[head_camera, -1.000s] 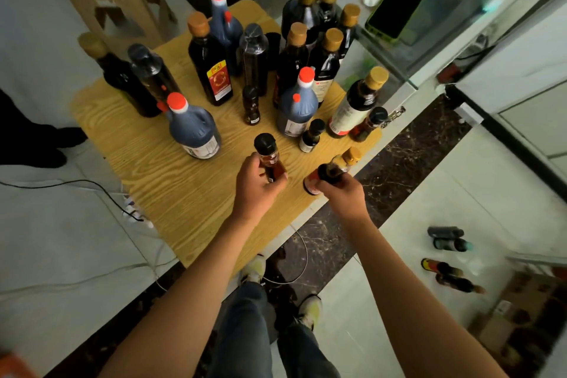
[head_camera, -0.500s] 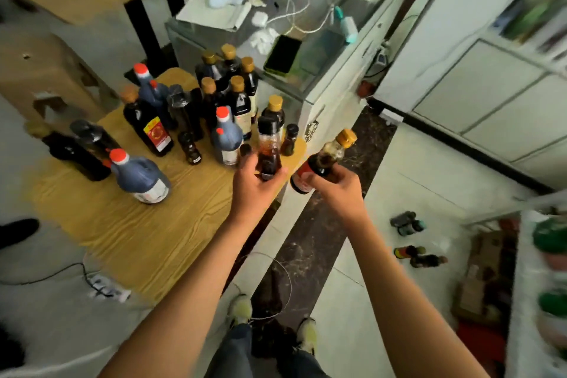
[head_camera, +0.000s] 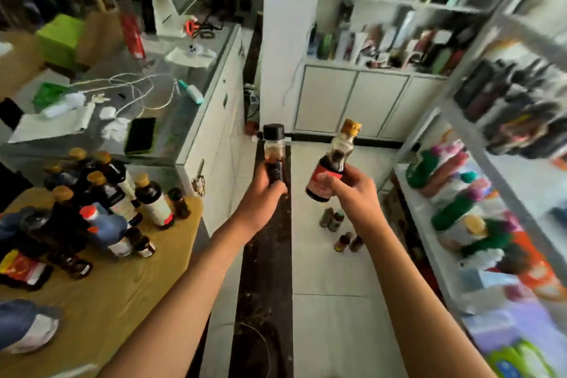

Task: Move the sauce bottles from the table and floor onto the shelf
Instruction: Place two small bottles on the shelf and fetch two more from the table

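Note:
My left hand (head_camera: 260,193) grips a small black-capped bottle (head_camera: 274,147) of reddish sauce, held upright over the floor. My right hand (head_camera: 349,184) grips a dark sauce bottle (head_camera: 334,159) with a gold cap and red label, tilted slightly. Several more sauce bottles (head_camera: 122,196) stand on the wooden table (head_camera: 116,301) at the left. Several small bottles (head_camera: 340,230) lie on the white floor below my hands. A white shelf (head_camera: 435,242) with packaged goods runs along the right.
A glass counter (head_camera: 171,150) with a phone, cables and tissues stands behind the table. White cabinets and stocked wall shelves (head_camera: 383,67) fill the back. A dark marble strip (head_camera: 264,301) crosses the floor between table and shelf.
Both hands lifted their bottles off the table and swung right. The view turned from the table toward the shelf, so the bottles are now over the floor.

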{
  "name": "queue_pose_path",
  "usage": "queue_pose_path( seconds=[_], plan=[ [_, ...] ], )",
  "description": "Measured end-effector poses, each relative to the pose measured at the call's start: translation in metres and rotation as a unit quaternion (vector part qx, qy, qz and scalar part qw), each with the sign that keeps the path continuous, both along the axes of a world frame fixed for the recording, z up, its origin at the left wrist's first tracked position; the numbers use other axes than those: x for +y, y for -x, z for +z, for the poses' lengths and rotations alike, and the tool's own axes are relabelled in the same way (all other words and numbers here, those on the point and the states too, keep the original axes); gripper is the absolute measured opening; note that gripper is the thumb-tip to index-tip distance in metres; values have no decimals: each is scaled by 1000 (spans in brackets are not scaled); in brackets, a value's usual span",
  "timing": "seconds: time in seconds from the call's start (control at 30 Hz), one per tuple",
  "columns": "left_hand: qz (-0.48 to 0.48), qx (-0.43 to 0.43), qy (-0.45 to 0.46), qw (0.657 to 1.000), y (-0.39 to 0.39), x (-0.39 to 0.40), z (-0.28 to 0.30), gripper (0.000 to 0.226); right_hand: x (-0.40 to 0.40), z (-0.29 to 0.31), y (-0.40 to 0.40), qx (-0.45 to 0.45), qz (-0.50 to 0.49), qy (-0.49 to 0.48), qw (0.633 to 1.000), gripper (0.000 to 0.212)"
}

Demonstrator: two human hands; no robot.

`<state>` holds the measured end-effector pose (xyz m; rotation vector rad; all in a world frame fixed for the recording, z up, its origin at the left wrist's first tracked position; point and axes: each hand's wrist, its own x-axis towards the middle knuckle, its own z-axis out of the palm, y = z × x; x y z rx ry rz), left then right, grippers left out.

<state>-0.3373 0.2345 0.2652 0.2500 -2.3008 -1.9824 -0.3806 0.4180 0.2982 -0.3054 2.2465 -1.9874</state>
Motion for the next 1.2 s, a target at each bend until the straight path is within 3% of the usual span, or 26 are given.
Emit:
queue_pose_path(
  seconds=[0.27,0.77,1.03,1.2],
  plan=[
    [-150,67,26,986,49,145,60,39,155,42,2,59,-128,-15,990,17],
    [-238,181,12,954,118,467,136,44,459,113,-13,138,-285,-102,943,29],
    [-315,213,-19,925,133,583,175,37,551,144,-35,155,-363,-121,911,29],
    [-352,200,-37,914,162,642,179,46,594,162,-30,154,-402,-140,892,31]
  ],
)
